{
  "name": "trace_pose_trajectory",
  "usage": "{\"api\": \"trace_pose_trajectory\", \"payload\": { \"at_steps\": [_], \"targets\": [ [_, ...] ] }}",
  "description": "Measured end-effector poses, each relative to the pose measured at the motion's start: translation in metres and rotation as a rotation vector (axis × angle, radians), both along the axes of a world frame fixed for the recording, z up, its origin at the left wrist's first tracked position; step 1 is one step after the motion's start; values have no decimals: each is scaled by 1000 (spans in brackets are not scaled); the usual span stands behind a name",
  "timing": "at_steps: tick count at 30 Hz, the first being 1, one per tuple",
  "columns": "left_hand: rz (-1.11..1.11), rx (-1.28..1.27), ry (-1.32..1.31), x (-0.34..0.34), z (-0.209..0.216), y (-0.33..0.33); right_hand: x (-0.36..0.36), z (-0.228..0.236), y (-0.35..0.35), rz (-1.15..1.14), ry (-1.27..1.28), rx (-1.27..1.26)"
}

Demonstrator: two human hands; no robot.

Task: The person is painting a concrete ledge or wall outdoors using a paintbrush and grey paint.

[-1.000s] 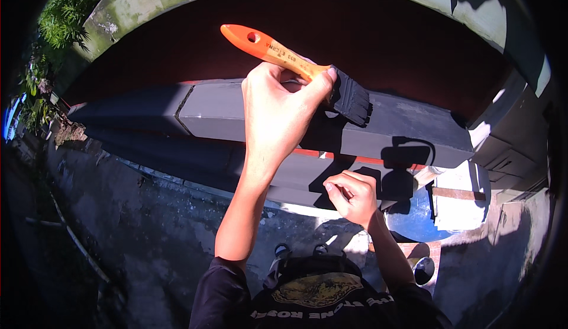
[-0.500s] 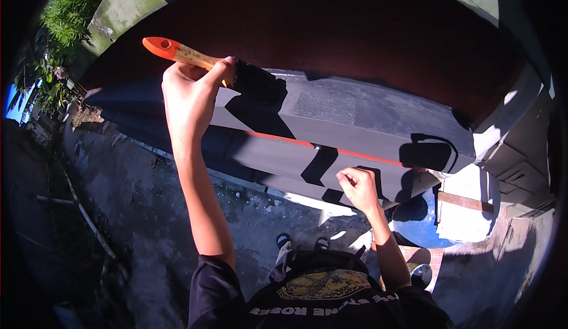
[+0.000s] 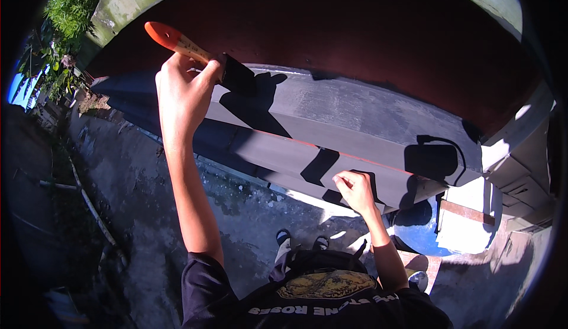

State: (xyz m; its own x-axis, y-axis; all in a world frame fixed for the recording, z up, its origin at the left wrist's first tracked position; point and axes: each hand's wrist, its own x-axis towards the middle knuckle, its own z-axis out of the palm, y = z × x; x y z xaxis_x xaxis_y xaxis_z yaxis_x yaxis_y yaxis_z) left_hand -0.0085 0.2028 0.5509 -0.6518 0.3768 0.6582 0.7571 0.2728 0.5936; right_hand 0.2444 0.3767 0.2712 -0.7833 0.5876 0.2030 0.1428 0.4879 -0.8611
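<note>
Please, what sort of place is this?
Probably an outdoor yard: green leafy plants at the upper left, sharp sun shadows on the grey surface, and rough, concrete-like ground below.

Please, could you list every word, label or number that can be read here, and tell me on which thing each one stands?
Black shirt: large pale letters beside a yellow oval print, upside down in this view; wording not copied here.
Paintbrush in the left hand: small dark print on the handle, too small to read.
I can make out no other writing.

White lettering (image 3: 296, 312) marks the black shirt (image 3: 325, 321), dark print (image 3: 196, 51) the paintbrush handle (image 3: 180, 43).
</note>
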Motion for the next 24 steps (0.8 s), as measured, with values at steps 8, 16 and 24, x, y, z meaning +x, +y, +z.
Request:
{"api": "trace_pose_trajectory", "payload": {
  "at_steps": [8, 16, 24],
  "targets": [
    [76, -266, 366, 51, -7, 23, -6, -7, 2, 27, 11, 74],
    [-48, -269, 132, 36, 4, 30, -10, -7, -5, 8, 25, 140],
    [-144, -257, -22, 65, 2, 51, -8, -11, -6, -20, 13, 194]
  ]
}}
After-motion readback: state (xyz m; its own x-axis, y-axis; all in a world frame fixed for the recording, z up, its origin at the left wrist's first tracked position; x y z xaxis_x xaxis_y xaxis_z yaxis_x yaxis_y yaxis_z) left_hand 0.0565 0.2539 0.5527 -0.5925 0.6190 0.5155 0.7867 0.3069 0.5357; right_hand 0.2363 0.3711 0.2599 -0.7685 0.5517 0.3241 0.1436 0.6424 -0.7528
